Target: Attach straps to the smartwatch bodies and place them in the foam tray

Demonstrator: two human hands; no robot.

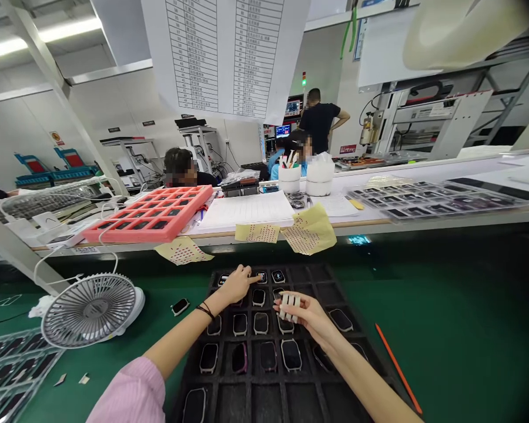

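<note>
My right hand clasped the pale ribbed pieces over the watches; my left hand, unclenched, touched a lit watch at its fingertip. I judged a slackening pinch could drop the pieces below.

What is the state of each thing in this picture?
Left grip: pointing, nothing visibly held
Right grip: holding white ribbed piece
Black tray: partly filled
Rightmost top-row watch: screen lit
Watch outside tray: screen dark
Fan: spinning or not, unclear
Ceiling light: lit
Blue monitor: lit
Signal lamp: green lit
</note>
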